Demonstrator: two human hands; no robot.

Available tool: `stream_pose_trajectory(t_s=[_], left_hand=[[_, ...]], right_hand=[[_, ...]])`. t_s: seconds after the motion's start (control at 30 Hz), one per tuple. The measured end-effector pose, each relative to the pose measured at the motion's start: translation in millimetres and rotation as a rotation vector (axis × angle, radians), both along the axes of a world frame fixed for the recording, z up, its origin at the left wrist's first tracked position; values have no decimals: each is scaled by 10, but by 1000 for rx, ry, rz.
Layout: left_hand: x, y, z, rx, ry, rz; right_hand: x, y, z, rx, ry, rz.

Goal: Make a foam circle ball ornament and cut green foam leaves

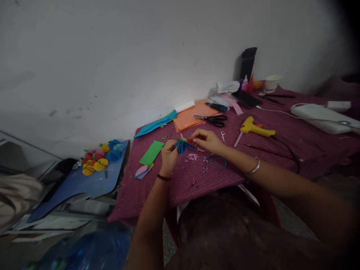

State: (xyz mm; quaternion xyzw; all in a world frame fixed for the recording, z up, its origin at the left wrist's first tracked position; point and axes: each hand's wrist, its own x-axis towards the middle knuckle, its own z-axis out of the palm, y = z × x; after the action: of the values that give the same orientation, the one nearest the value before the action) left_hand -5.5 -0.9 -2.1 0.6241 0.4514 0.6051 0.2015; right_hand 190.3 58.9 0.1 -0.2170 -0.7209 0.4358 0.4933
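Observation:
My left hand [170, 149] is closed on the edge of a blue fanned paper piece [182, 146], which has a bit of green at its top. My right hand [206, 141] pinches a thin red-orange piece [189, 140] that reaches the green part; its exact kind is too small to tell. Beside my left hand lies a green paper rectangle [152, 153], and pink and blue paper cutouts [143, 171] lie nearer me. Small paper scraps [192, 156] are scattered on the table beneath my hands.
On the cloth-covered table [157, 189] lie scissors [216, 120], orange sheets [187, 118], blue paper strips [156, 124], a yellow glue gun [254, 128] with its cord, a brush [272, 152] and a phone [246, 98]. Colourful paper shapes [95, 161] rest on a blue board [92, 183] at left.

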Motion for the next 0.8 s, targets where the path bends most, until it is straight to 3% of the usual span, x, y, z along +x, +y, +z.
stream_pose_trajectory(t_s=[0.23, 0.37, 0.5, 0.7, 0.8], left_hand=[[43, -5, -12, -1, 114, -26], [83, -41, 1, 8, 179, -24], [84, -70, 32, 47, 232, 38], [68, -94, 60, 73, 334, 83], [79, -84, 45, 49, 382, 47]], right_hand=[[48, -71, 89, 439, -151, -109], [55, -86, 102, 391, -194, -124], [60, -90, 121, 276, -150, -22], [54, -104, 128, 524, -260, -59], [35, -119, 119, 564, -287, -75]])
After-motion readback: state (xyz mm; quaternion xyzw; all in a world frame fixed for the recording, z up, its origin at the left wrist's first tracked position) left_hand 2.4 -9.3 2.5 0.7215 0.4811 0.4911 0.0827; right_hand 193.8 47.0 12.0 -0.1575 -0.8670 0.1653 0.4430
